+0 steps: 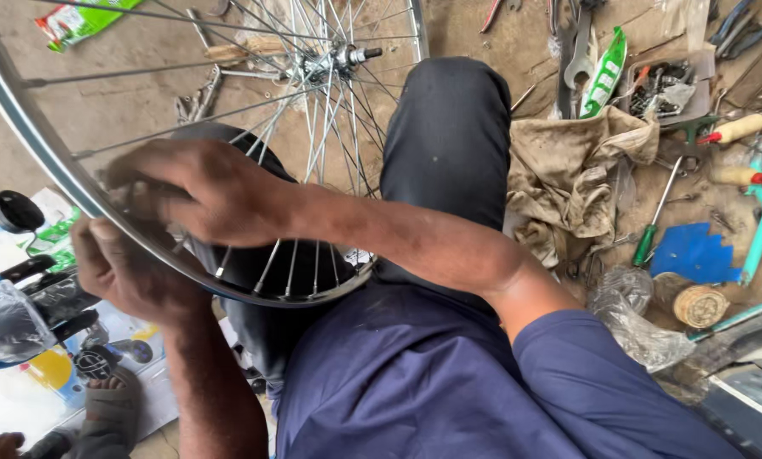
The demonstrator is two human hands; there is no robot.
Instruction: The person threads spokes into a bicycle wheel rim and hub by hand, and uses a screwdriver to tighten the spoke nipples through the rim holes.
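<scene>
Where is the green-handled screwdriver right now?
The green-handled screwdriver lies on the ground at the right of the head view, between the dirty rag and the blue plastic piece.

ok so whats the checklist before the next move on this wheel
1. Wheel supported: ok, the rim rests across the person's lap.
2. Left hand steadying the rim: ok, it grips the rim from below.
3. Right hand at the work spot: ok, it lies over the rim and spokes beside the left hand; what the fingers pinch, cannot tell.
4. Hub clear of the knee: ok, it sits above the knee without touching.
5. Tools to hand: ok, a green-handled screwdriver and wrenches lie on the ground to the right.
6. Rag nearby: ok, beside the right leg.
</scene>
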